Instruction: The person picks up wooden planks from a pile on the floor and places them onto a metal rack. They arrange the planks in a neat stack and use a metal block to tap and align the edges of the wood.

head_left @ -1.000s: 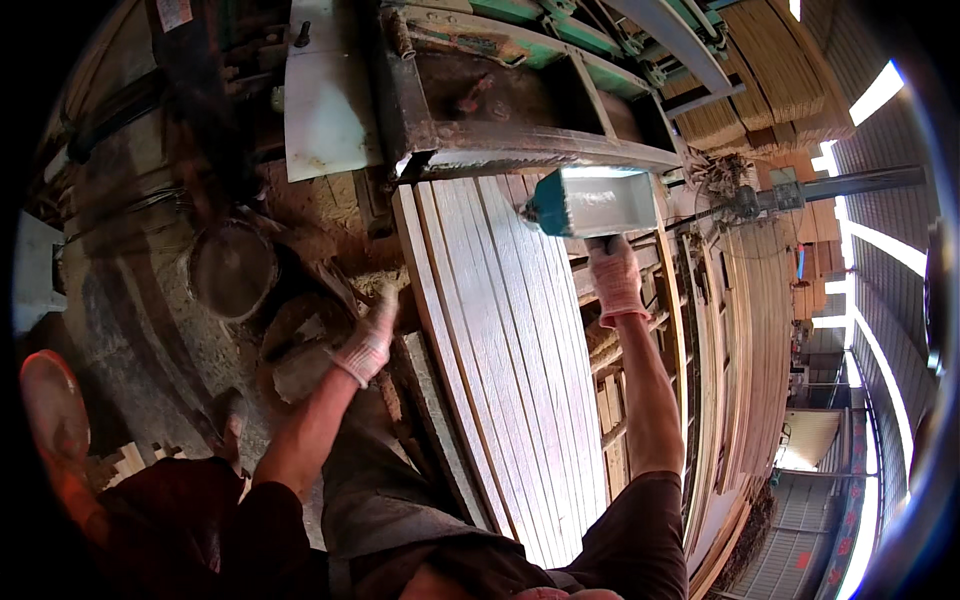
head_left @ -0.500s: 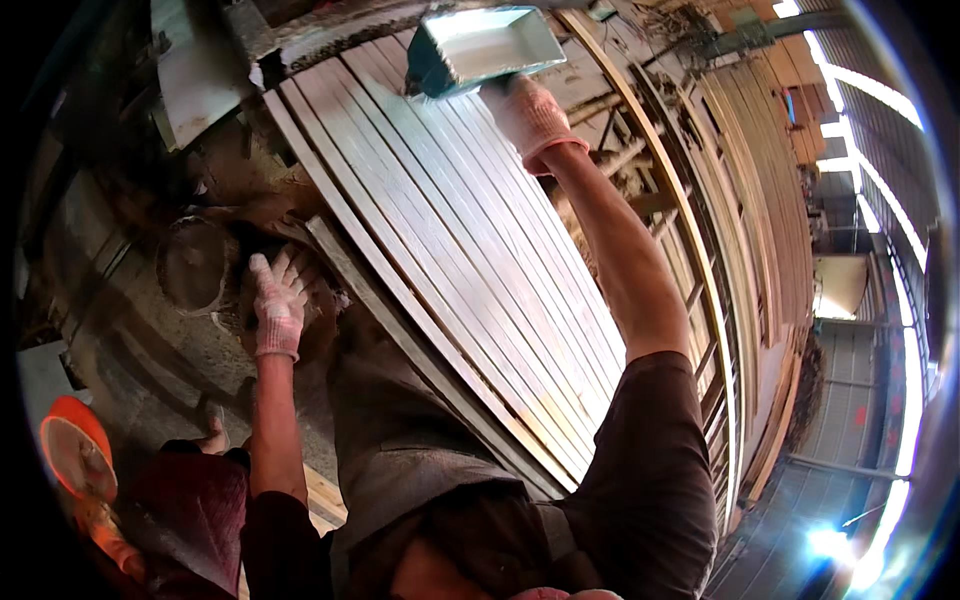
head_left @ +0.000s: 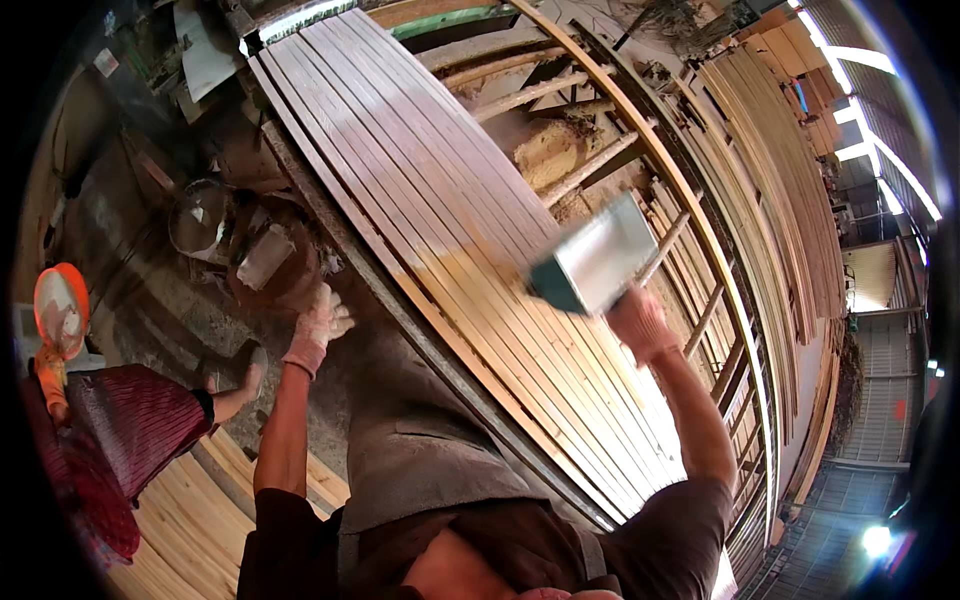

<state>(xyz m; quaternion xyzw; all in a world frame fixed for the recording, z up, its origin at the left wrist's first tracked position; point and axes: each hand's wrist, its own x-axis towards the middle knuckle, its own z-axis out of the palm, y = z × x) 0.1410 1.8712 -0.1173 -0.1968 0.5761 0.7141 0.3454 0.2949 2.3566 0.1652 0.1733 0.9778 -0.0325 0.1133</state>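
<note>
My right hand [head_left: 642,325], in a pale pinkish glove, grips a box-shaped scoop [head_left: 598,252], green outside and pale inside, slightly blurred by motion. The scoop is tilted over the right side of a row of long narrow wooden boards [head_left: 410,160] lying side by side. Beyond the scoop the boards look whitish and wet; nearer to me they are yellow bare wood. My left hand [head_left: 320,328], gloved too, hangs beside the boards with its fingers apart and nothing in it. Close by it stands a dirty round bucket [head_left: 285,285] with a pale rectangular thing at its top.
Another round bucket [head_left: 178,225] stands farther left. At the lower left a person in dark red striped clothing [head_left: 150,420] holds an orange-rimmed container [head_left: 62,310] in an orange glove. A curved wooden rail with rungs [head_left: 685,195] runs along the right, with stacked planks [head_left: 770,200] past it.
My right hand has brought the scoop from the boards' far end toward me and to the right. My left hand has moved right, away from above the bucket.
</note>
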